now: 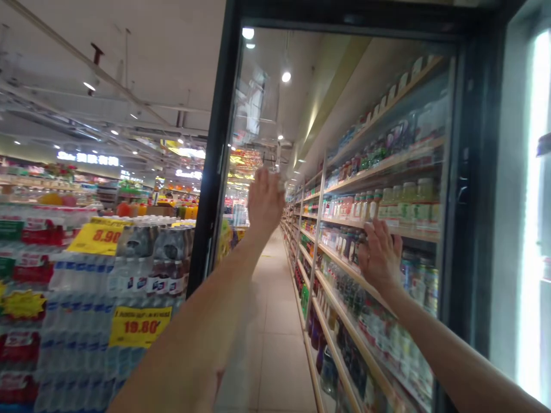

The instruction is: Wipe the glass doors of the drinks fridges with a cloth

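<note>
A glass door (267,310) in a black frame (214,172) stands in front of me, swung out from a lit cabinet. My left hand (266,201) is raised at the pane, fingers stretched upward and slightly smeared by motion. A pale blur beside its fingertips cannot be made out. Lower and to the right, my right hand (381,255) is at the glass too, fingers apart and a little bent. Nothing held shows in either hand. Whether the palms fully touch the pane, I cannot tell. Shelves of bottles (415,201) appear in the glass, mirrored or seen through it.
Stacked packs of water bottles (77,321) fill the left side, with yellow price signs (140,327) on them. At the far right, a bright light strip (534,229) runs down the cabinet. A tiled aisle floor (275,321) shows in the pane.
</note>
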`<action>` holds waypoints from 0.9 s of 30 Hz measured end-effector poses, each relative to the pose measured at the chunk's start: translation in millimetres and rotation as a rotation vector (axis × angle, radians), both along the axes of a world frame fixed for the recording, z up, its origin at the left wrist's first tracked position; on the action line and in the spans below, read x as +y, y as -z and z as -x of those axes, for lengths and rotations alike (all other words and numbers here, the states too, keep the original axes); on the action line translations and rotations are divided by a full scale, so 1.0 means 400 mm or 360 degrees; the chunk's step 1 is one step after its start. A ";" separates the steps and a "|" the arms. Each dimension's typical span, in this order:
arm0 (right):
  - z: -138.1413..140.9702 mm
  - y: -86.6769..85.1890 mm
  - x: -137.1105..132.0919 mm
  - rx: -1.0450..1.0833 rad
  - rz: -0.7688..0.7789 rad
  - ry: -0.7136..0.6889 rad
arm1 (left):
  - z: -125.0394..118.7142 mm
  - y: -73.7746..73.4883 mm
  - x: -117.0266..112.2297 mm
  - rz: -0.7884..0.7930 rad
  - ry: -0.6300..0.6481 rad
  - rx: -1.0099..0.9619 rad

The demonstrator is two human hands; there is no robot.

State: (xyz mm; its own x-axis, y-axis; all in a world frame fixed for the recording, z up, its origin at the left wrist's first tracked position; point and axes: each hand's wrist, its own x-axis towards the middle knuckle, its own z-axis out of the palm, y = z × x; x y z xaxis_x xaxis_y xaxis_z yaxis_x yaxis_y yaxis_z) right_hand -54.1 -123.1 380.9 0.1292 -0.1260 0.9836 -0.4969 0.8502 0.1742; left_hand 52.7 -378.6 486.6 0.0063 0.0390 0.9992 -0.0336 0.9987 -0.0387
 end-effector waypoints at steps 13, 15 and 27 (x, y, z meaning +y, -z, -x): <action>0.014 0.001 0.009 0.0036 -0.0027 -0.0024 | 0.089 0.058 0.243 0.1054 0.0104 -0.0411; 0.011 0.000 0.008 0.0026 -0.0023 -0.0021 | 0.053 -0.001 0.159 0.0828 0.0047 -0.0349; 0.001 0.001 0.002 0.0027 0.0001 -0.0034 | 0.087 -0.006 0.234 0.0757 0.0097 -0.0278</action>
